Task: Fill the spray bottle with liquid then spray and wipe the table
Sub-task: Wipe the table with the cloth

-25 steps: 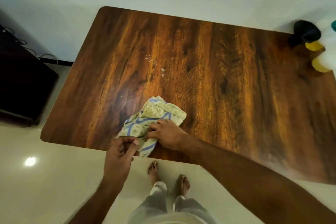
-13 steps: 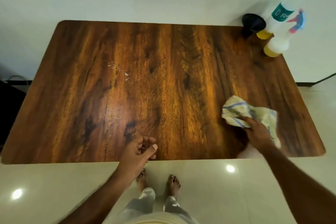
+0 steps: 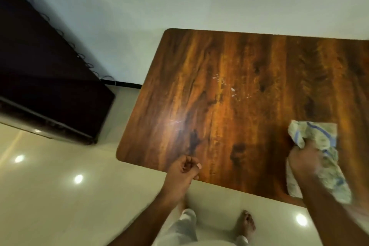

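Note:
The dark wooden table (image 3: 249,86) fills the right half of the view. A patterned cloth (image 3: 315,136), pale green with blue stripes, lies bunched on the table near its front edge. My right hand (image 3: 303,159) grips the cloth from the near side and is blurred by motion. My left hand (image 3: 184,170) hovers at the table's front edge with loosely curled fingers and holds nothing. Small white droplets (image 3: 231,89) dot the middle of the tabletop. The spray bottle is out of view.
A dark low cabinet (image 3: 46,78) stands to the left against the white wall, with cables along its back. A shiny pale tiled floor (image 3: 60,195) lies below the table. My bare feet (image 3: 246,223) stand close to the table's front edge.
The view has swung left, so the bottles and funnel at the far right are gone from sight. My right hand still drags the cloth along the front part of the table. My left hand stays at the edge.

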A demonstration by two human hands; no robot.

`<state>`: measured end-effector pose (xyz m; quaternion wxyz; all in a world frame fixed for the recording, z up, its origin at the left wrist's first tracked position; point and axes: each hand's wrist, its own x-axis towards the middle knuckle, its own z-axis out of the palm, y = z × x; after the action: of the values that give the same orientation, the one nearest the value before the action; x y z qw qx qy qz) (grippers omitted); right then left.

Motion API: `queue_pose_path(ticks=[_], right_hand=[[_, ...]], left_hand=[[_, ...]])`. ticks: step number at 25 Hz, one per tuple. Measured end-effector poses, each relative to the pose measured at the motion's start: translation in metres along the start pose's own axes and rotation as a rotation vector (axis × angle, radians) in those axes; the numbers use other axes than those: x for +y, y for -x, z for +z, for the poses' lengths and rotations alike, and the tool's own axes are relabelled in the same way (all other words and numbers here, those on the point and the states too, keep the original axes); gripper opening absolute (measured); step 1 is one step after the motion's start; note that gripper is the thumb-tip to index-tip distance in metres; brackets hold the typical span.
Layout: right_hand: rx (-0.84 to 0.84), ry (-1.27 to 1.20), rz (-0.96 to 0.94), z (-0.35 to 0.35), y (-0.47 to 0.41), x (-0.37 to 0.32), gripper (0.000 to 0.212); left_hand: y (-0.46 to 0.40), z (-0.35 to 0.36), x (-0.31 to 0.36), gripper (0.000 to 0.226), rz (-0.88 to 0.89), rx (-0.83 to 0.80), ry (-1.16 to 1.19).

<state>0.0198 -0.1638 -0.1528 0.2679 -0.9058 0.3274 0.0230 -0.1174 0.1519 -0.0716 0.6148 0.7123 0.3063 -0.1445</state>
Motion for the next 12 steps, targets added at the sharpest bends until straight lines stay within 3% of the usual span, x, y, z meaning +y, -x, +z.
queue_pose_path(ticks=[5,8,12], right_hand=[[-0.237,-0.047,-0.268,0.133,0.101,-0.166,0.047],[-0.438,0.070,-0.648,0.187,0.184,-0.239,0.047],[-0.690,0.372,-1.248,0.198,0.234,-0.249,0.044]], left_hand=[[-0.036,-0.105,-0.013,0.004,0.012,0.134,-0.019],[-0.050,-0.144,-0.017,0.004,-0.006,0.264,-0.017],[-0.057,-0.157,-0.023,0.006,0.057,0.403,-0.064]])
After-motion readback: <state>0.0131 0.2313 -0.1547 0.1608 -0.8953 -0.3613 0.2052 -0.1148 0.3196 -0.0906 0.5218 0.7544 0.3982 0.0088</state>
